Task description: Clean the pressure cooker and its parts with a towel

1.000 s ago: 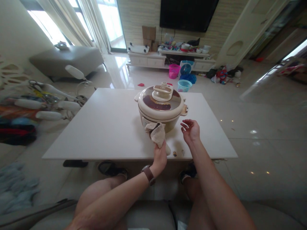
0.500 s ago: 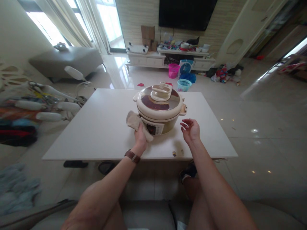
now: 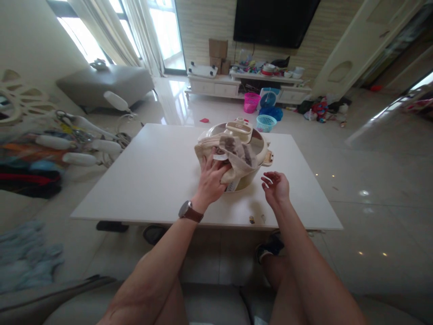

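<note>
A cream electric cooker (image 3: pixel 248 178) stands on the white table, its lid (image 3: pixel 260 141) on top with a raised handle (image 3: pixel 238 129). My left hand (image 3: pixel 213 178) presses a beige cloth (image 3: pixel 237 155) with brown patches against the cooker's front and lid edge, fingers on the fabric. The cloth hides most of the control panel and part of the lid. To the right of the cooker, my right hand (image 3: pixel 276 186) hovers palm up with fingers loosely curled and apart, holding nothing. Two small objects (image 3: pixel 251 220) lie near the table's front edge.
The white table (image 3: pixel 142 180) reaches well to the left of the cooker. Beyond it on the floor are a pink basket (image 3: pixel 251 104) and a light-blue basket (image 3: pixel 266 123). A white cabinet (image 3: pixel 213 88) lines the far wall. A rack with white padded ends (image 3: pixel 79 159) stands at left.
My left hand has turned over and moved right and up, spreading the cloth across the cooker's front and lid. The right hand keeps its place beside the cooker. The view has shifted slightly.
</note>
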`<state>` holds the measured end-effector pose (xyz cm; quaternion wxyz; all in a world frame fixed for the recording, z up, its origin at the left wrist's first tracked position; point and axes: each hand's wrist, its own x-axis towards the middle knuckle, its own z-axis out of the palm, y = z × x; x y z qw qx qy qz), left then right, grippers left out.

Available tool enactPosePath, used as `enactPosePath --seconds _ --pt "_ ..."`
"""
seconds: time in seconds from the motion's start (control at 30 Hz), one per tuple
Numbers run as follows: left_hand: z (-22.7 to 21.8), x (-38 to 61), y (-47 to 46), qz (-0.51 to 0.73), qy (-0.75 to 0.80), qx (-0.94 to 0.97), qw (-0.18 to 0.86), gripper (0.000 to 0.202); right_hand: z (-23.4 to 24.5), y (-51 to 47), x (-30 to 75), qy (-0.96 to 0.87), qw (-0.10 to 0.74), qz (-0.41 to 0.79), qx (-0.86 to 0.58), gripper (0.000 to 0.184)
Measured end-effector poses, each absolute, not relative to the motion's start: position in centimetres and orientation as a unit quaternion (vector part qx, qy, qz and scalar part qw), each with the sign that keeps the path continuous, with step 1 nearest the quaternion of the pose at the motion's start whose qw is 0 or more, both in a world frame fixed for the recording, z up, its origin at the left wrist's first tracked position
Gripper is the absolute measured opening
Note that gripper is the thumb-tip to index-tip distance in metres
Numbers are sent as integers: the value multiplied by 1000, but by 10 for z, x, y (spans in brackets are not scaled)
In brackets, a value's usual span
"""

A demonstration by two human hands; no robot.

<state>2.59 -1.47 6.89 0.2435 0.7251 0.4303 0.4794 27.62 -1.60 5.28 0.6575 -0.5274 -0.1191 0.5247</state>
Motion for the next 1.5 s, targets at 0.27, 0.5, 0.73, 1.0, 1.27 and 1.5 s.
enactPosePath --seconds 0.27,0.5,0.73,1.0,1.27,1.5 --pt "53 14 14 645 468 473 376 35 51 -18 274 -120 650 525 -535 7" --pt "59 -13 27 715 317 102 615 46 54 -22 263 -125 633 541 -539 8" --pt "86 -44 5 742 239 151 609 50 53 -40 229 -202 589 596 -507 19" --pt "82 -26 -8 644 294 198 678 52 54 -68 190 -316 442 760 -357 46" --pt "73 -6 -22 458 329 257 785 49 66 -72 192 -180 576 710 -362 41" --pt "78 -2 -26 409 333 254 811 46 67 -71 204 -187 578 715 -347 59"
